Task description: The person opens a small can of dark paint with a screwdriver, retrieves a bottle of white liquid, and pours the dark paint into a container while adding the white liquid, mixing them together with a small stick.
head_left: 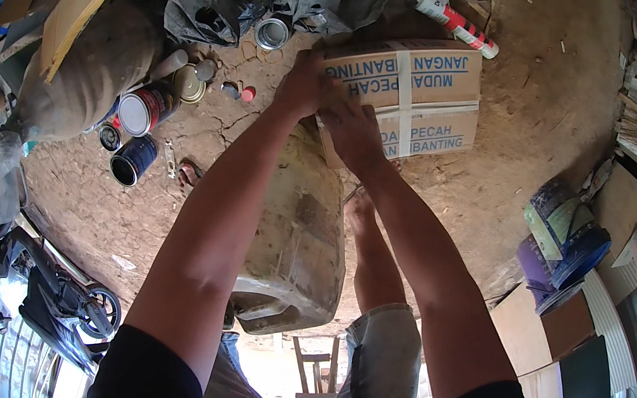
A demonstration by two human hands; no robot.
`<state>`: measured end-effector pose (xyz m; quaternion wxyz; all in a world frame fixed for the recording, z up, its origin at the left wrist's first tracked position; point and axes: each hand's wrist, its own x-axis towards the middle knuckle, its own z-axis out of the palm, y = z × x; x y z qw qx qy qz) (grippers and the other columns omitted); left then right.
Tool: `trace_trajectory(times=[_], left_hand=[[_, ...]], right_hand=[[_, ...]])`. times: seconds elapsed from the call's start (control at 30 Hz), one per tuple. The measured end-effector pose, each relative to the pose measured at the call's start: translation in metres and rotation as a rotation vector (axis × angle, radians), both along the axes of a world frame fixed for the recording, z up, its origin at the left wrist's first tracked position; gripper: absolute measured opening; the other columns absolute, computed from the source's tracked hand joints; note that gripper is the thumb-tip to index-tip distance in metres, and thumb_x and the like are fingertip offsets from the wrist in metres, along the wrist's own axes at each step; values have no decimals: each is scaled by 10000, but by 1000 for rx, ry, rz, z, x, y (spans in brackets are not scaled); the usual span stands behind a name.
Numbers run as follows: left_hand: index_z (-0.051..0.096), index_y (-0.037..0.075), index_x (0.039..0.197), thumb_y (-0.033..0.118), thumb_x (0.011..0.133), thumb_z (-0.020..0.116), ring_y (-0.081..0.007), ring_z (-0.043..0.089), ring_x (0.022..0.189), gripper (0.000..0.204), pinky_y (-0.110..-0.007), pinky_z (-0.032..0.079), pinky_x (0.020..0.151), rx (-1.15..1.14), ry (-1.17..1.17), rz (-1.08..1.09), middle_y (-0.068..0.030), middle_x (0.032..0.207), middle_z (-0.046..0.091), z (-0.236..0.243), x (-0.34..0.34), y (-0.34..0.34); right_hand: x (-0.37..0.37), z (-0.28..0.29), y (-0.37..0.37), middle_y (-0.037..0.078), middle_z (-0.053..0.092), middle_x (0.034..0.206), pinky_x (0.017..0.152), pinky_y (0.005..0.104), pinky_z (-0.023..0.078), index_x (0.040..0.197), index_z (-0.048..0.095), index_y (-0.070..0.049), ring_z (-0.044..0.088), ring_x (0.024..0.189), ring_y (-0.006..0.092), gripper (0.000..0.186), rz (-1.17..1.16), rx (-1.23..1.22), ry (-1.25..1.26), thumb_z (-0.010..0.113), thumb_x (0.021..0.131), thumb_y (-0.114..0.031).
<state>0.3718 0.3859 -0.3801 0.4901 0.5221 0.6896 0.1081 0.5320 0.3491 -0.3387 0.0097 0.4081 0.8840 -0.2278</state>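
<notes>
A taped cardboard box (441, 106) with blue print sits on the dirt floor ahead of me. My left hand (304, 87) is closed on the upper part of its left end, the fingertips partly hidden. Just below it, my right hand (352, 132) has its bent fingers at the same end, near the box's left edge and the tape seam. Both forearms reach forward over a dirty, yellowish plastic jerrycan (301, 230), which lies between my legs and close to the box's left end.
Opened paint cans (134, 161), lids (190, 84) and a bulging sack (89, 71) lie left. Black plastic bags (203, 4) and an empty can (272, 33) are beyond my hands. A sealant tube (458, 26) lies behind the box; stained buckets (562, 238) stand right.
</notes>
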Motion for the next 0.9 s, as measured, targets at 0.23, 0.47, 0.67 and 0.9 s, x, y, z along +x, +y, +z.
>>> trace_trajectory(times=[0.23,0.47,0.67,0.9], left_hand=[[357,129,1353,290,862,647,-402,533,1156,592,-503,467,920,-34,34,3,-183,1313,431,10,6,5],[327,130,1394,285,866,649,-396,535,1157,637,-498,458,931,-20,-57,-37,-194,1324,427,-6,-2,6],[362,109,1375,329,888,645,-374,537,1156,605,-472,463,914,-31,-16,-67,-181,1313,440,-5,-1,0],[365,104,1378,354,889,645,-350,428,1273,617,-562,393,977,-78,60,-173,-169,1347,411,4,32,19]], right_hand=[[-14,6,2,145,527,1216,921,438,421,1119,600,-52,475,1180,320,310,22,45,-146,555,825,-141],[23,12,9,143,576,1024,882,417,442,1063,547,-44,543,1058,302,232,99,-134,226,562,835,-83],[133,47,35,213,610,875,727,489,481,1089,463,-53,611,840,416,232,-454,-593,168,513,867,-7],[519,140,133,183,607,1194,910,444,479,1380,423,-1,588,1083,325,566,180,323,-1450,559,836,-81]])
